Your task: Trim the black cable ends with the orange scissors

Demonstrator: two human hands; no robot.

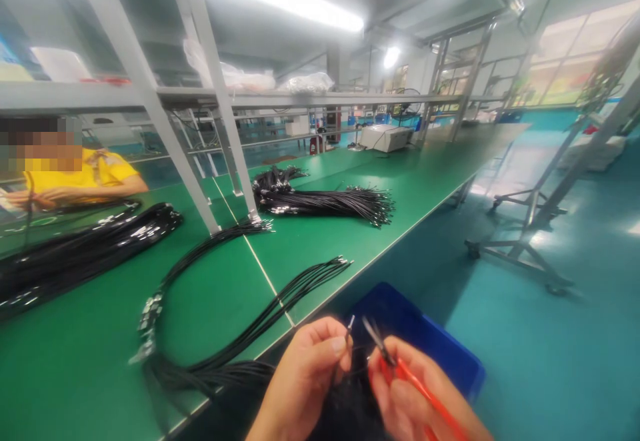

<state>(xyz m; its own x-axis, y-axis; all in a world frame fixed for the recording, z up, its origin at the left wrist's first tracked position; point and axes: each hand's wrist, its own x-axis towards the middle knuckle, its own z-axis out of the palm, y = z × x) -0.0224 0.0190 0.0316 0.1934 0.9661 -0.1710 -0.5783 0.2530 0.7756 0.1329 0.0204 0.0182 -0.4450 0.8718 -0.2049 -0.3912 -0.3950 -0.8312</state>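
Between the thumb and fingers of my left hand (311, 361) is the end of a thin black cable (349, 336), its pale tip pointing up. My right hand (413, 388) is closed round red-handled pliers (386, 356). Their narrow metal jaws look slightly apart, close to the right of the cable tip and not touching it. A loose bundle of black cables (280, 308) curves over the green table's near edge, with pale connectors (149, 318) at its bend. The rest of the held cable is hidden behind my hand.
Below my hands is a blue bin (430, 334). More cable bundles (325, 202) lie on the green table (210, 314), around grey shelf posts (227, 94). At the left, a person in yellow (107, 171) sits behind a thick cable pile (90, 244). A wheeled stand (520, 251) is on the right.
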